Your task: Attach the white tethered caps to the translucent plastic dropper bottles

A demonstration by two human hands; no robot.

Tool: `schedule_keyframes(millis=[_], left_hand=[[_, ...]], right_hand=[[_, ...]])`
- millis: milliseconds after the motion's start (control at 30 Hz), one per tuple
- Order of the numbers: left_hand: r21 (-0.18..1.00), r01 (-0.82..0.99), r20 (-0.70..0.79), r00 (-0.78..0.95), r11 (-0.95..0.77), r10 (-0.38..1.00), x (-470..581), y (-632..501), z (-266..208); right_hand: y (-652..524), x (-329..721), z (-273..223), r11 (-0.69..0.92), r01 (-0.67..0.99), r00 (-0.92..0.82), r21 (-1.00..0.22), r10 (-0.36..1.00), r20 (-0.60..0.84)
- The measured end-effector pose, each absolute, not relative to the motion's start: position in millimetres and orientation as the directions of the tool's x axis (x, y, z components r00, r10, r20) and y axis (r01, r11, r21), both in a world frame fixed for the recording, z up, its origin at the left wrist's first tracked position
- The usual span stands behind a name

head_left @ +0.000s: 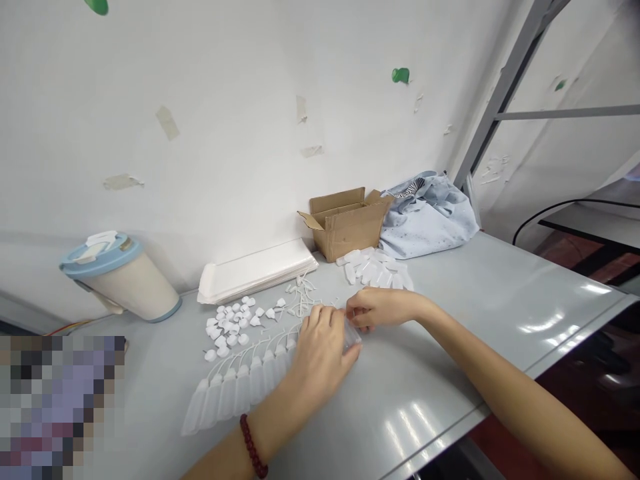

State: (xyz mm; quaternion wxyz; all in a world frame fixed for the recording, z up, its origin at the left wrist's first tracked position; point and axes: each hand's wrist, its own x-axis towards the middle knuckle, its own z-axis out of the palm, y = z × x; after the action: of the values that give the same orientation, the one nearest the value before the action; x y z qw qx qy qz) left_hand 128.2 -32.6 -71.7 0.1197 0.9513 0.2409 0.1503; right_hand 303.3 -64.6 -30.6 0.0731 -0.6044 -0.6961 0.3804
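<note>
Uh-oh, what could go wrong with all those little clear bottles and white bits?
The left hand is right beside the row of clear bottles, so a slip might knock the neat line crooked. The loose white caps are small and scattered on the grey table, so a bump could perhaps scatter them more. The thin white strands lie in a jumble, so they might get tangled.

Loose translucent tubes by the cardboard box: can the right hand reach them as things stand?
Probably yes: the loose translucent tubes lie just beyond the right hand, in front of the cardboard box, with nothing standing between. Its fingers look occupied beside the left hand, though.
</note>
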Motion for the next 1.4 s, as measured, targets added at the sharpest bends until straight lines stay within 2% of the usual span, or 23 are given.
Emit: schedule_keyframes(millis=[800,967,1067,1167,1300,1400], left_hand=[[0.314,0.461,0.17,0.833,-0.83,0.527,127.6,-40.1,-66.6],[0.293,0.572,0.171,0.757,-0.766,0.63,122.7,-21.3,-47.0],[0.254,0.635,0.164,0.715,-0.73,0.68,114.6,1.6,-37.5],[0.217,0.694,0.116,0.68,-0.686,0.724,107.3,20.1,-36.2],[0.193,0.745,0.076,0.638,-0.639,0.767,106.2,29.4,-43.8],[0.217,0.748,0.062,0.631,-0.628,0.773,108.7,31.1,-49.8]], right_hand=[[-63.7,305.1,-35.9,-0.021,0.776,-0.254,-0.631,0.904,-0.343],[-66.2,307.2,-29.6,-0.023,0.775,-0.223,-0.631,0.925,-0.308],[-65.3,308.1,-26.7,-0.026,0.784,-0.151,-0.62,0.961,-0.231],[-59.5,310.4,-32.4,-0.051,0.82,0.0,-0.57,0.996,-0.089],[-48.5,315.3,-50.2,-0.138,0.9,0.209,-0.414,0.969,0.132],[-42.7,318.6,-62.0,-0.175,0.946,0.238,-0.274,0.947,0.216]])
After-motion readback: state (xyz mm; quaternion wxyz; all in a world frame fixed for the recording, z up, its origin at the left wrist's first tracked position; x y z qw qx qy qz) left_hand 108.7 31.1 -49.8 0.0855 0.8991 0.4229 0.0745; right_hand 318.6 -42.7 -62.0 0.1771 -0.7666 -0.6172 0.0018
